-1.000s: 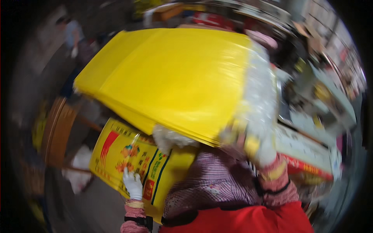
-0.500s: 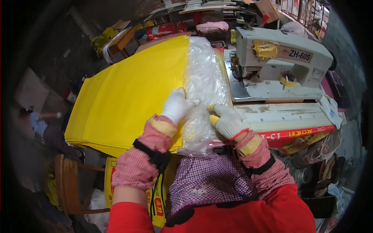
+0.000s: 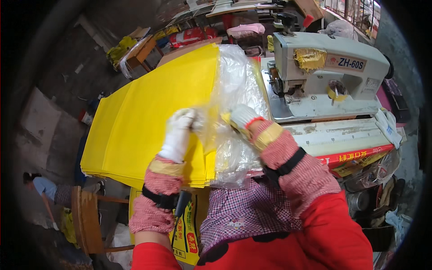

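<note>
A thick stack of yellow sheets or flat bags (image 3: 148, 108) lies in front of me, its layered edge facing my body. Along its right side runs a pile of crinkled clear plastic film (image 3: 238, 63). My left hand (image 3: 179, 128), in a white glove, is over the yellow stack with its fingers closed on a raised, blurred piece of that film. On the right, my right hand (image 3: 245, 119), in a pale glove with yellow fingertips, bends its fingers onto the film; the fingertips are partly hidden, and they appear to grip it.
A pale industrial sewing machine (image 3: 333, 58) stands to the right, with a tape roll (image 3: 336, 91) on it. A spare glove (image 3: 388, 127) lies at the table's right end. A wooden chair (image 3: 87, 220) is at lower left, and another person (image 3: 49, 191) bends beyond it.
My left hand has moved left and a little nearer, drawing up film. My right hand has moved left and farther away onto the film. The view has shifted slightly.
</note>
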The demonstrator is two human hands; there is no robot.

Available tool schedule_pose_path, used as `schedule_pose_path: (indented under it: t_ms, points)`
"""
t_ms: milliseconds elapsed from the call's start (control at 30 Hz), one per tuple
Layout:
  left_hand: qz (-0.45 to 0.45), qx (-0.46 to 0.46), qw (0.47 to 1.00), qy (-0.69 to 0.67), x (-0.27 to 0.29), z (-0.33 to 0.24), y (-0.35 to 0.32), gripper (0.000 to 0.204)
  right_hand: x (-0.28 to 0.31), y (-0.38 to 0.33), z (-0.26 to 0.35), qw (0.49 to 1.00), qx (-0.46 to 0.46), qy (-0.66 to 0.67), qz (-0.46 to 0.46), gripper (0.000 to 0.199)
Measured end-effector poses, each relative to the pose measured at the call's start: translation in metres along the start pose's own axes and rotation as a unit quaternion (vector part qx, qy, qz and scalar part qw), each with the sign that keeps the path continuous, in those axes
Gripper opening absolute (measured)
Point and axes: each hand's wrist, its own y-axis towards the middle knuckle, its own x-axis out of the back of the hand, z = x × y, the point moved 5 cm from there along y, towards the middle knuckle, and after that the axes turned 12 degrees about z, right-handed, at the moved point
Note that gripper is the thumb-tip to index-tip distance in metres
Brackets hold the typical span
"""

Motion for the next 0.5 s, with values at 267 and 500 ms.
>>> schedule_pose_path:
  t_ms: [267,500]
  points:
    - [0.066,-0.126,0.989,-0.032,0.045,-0.012,-0.013,0.018,0.003,-0.048,0.049,0.927,0.112,-0.251,-0.256,0.031]
    - [0.002,-0.082,0.996,0.033,0.075,-0.063,-0.098,0.017,-0.112,-0.081,0.11,0.77,0.393,0.123,0.487,0.035]
